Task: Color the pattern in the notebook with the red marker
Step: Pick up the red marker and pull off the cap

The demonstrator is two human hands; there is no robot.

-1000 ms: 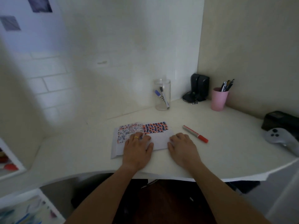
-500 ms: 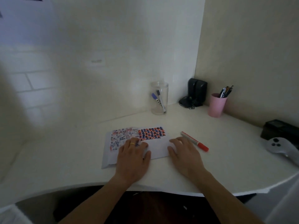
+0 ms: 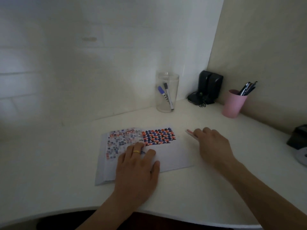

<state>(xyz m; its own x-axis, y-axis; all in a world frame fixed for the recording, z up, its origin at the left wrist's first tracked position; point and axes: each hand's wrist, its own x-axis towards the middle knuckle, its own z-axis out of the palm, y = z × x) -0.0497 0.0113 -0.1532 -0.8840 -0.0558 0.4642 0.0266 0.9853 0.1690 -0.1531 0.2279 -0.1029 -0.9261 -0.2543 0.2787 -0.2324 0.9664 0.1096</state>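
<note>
An open notebook (image 3: pixel 174 156) lies flat on the white desk (image 3: pixel 49 171). Its right page carries a red, blue and black pattern (image 3: pixel 159 136) along the top; the left page shows a fainter, blurry version. My left hand (image 3: pixel 137 170), with a yellow ring, rests flat on the notebook near the fold, fingers spread. My right hand (image 3: pixel 212 145) lies to the right of the notebook, over the red marker (image 3: pixel 190 132). Only the marker's far end sticks out past the fingertips. Whether the fingers grip it is hidden.
At the back stands a clear jar (image 3: pixel 167 92) with two markers. A black device (image 3: pixel 209 87) sits in the corner, with a pink cup (image 3: pixel 233 103) of pens to its right. A black box (image 3: pixel 299 136) and a grey controller (image 3: pixel 302 155) sit at the right edge.
My right hand has moved right and forward from the notebook's edge onto the red marker, covering most of it. My left hand stays on the notebook. The camera has tilted down and closer.
</note>
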